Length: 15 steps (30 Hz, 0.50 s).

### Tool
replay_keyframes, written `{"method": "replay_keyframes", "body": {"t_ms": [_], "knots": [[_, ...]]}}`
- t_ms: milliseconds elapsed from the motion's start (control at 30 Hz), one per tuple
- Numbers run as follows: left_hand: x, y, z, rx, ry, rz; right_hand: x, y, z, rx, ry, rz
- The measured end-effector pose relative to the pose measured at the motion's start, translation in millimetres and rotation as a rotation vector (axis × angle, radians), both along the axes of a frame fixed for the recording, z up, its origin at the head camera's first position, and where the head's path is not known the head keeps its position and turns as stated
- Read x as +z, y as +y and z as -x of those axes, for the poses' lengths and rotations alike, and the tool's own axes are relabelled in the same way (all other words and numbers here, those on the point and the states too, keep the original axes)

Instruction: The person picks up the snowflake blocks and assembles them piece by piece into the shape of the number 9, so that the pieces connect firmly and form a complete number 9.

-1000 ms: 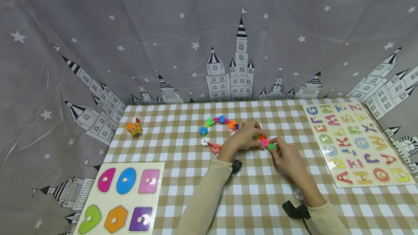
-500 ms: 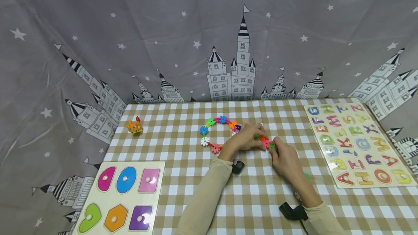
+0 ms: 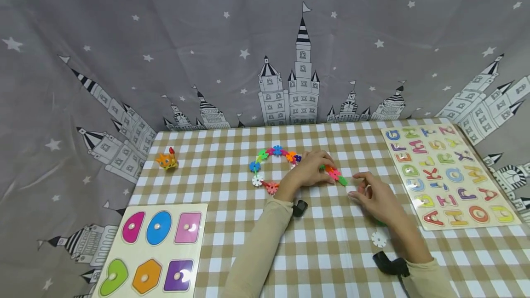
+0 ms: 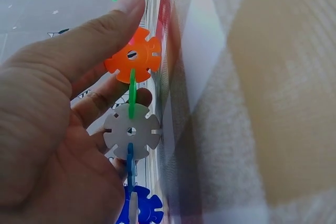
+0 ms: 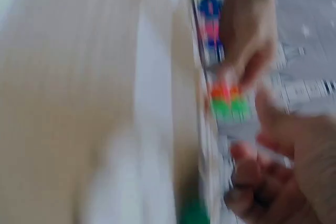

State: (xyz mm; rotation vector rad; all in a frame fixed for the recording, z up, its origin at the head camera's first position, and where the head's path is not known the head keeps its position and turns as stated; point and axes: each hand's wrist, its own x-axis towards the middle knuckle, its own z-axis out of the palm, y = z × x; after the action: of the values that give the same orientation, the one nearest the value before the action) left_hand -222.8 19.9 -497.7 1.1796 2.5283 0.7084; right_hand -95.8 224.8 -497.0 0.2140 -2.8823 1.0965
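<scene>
A chain of flower-shaped snap discs (image 3: 277, 150) in many colours curves across the checked cloth, and its right part runs under my left hand (image 3: 308, 171). That hand pinches the chain between thumb and fingers; close up in the left wrist view, the thumb lies over the orange disc (image 4: 149, 53), above a greyish-white disc (image 4: 119, 136). Past the fingertips, a pink disc (image 3: 334, 176) and a green end disc (image 3: 342, 181) stick out. My right hand (image 3: 378, 199) hovers just right of that end, apart from it, fingers loosely bent and holding nothing. The right wrist view is blurred.
A loose white disc (image 3: 378, 239) and a partly hidden green disc (image 3: 380, 222) lie by the right forearm. At right is a letter puzzle board (image 3: 468, 226); at front left, a shape puzzle board (image 3: 153, 253). A small orange toy figure (image 3: 167, 162) stands back left.
My right hand has let go of the green end disc and drawn away to the right and nearer me. The white loose disc shows more fully. My left hand keeps its hold.
</scene>
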Motion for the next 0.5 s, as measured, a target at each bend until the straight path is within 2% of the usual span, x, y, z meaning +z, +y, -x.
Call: {"method": "replay_keyframes", "body": {"t_ms": [100, 200, 267, 400, 500], "knots": [[1.3, -0.9, 1.7, 0.022, -0.025, -0.008, 4.1, 24, -10.2, 0.081, -0.073, -0.030], [1.5, -1.2, 2.3, 0.019, -0.045, -0.014, 6.5, 44, -20.8, 0.162, -0.154, -0.034], [1.1, -0.6, 2.0, 0.011, -0.050, -0.022, 8.7, 53, -27.1, 0.208, -0.179, -0.037], [0.5, -0.3, 2.0, 0.008, -0.048, -0.032, 14.2, 60, -34.1, 0.259, -0.182, -0.083], [1.0, 0.1, 2.2, 0.004, -0.044, -0.034, 16.6, 58, -35.2, 0.254, -0.204, -0.132]]}}
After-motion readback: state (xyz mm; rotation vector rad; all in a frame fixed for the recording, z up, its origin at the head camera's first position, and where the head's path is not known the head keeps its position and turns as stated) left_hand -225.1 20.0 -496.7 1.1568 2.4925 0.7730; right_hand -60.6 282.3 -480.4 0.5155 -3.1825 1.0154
